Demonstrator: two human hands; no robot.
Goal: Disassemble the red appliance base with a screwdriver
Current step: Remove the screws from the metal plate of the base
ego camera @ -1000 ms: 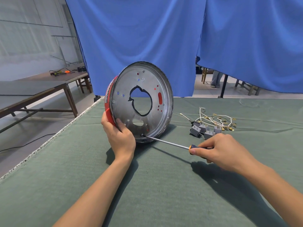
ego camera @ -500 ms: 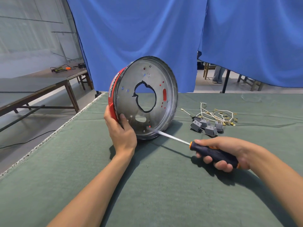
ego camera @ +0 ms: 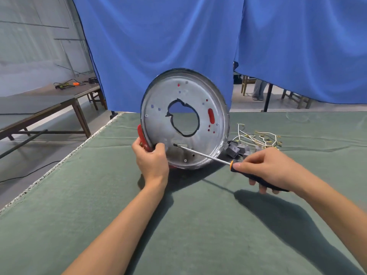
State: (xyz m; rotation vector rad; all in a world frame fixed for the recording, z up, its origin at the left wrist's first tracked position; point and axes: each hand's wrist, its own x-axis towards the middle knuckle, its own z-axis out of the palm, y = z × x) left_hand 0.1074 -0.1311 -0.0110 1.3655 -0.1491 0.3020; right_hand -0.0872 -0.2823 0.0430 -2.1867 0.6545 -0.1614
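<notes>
A person is holding a red appliance base (ego camera: pixel 184 120) on its edge on a green-covered table (ego camera: pixel 99 215), its round metal underside facing the camera and tilting slightly back. The left hand (ego camera: pixel 152 161) is gripping the base's lower left rim, fingers curling round the red outer shell and the thumb pressing on the metal face. The right hand (ego camera: pixel 264 169) is closing round the black handle of a screwdriver (ego camera: pixel 228 162), whose orange collar is showing just beyond the thumb. The steel shaft is angling up and to the left, its tip resting against the lower part of the metal plate, just right of the left thumb; whether it is seated in a screw cannot be told. A large irregular hole is gaping in the middle of the plate, with red showing through a slot and several small holes on the right side.

Just right of the base, a tangle of white wires (ego camera: pixel 258 136) and small grey parts (ego camera: pixel 237 149) is lying on the cloth. Blue curtains (ego camera: pixel 178 46) are hanging behind the far edge of the table, and a wooden table (ego camera: pixel 65 104) is standing at far left.
</notes>
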